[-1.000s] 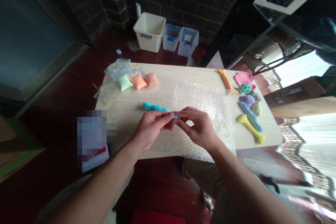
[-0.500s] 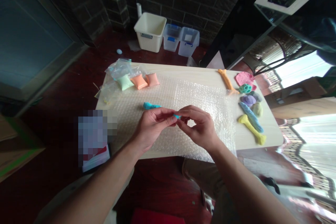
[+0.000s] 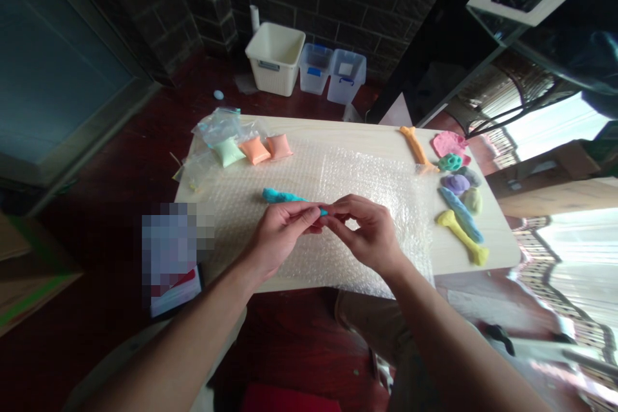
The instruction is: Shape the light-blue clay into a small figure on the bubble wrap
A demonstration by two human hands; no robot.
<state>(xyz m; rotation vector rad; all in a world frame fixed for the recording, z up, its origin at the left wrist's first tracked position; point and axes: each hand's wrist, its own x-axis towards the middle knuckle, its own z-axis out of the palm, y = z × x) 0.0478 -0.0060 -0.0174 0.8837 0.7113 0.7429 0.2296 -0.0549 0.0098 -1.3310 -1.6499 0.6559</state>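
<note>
Between my fingertips is a small piece of bright blue modelling clay [image 3: 324,211], mostly covered by the fingers. My left hand [image 3: 282,228] pinches it from the left with thumb and fingers. From the right, my right hand [image 3: 364,225] closes its thumb and fingertips on the same piece. Just beyond my left hand, a longer blue clay roll [image 3: 280,196] with a knobbed left end lies on the bubble wrap [image 3: 376,180]. Its right end passes behind my fingers, and I cannot tell whether it touches the piece I hold.
Green, orange and pink clay packets [image 3: 255,150] lie at the table's [image 3: 347,132] back left, beside clear plastic bags [image 3: 217,125]. Along the right stand shaped clay pieces: an orange bone [image 3: 414,145], a yellow bone [image 3: 462,238], a blue roll [image 3: 461,214]. Bins [image 3: 275,61] stand on the floor behind.
My left fingers and thumb have shifted slightly, and more of the blue roll behind them shows. Both hands keep their pinch on the small blue clay piece.
</note>
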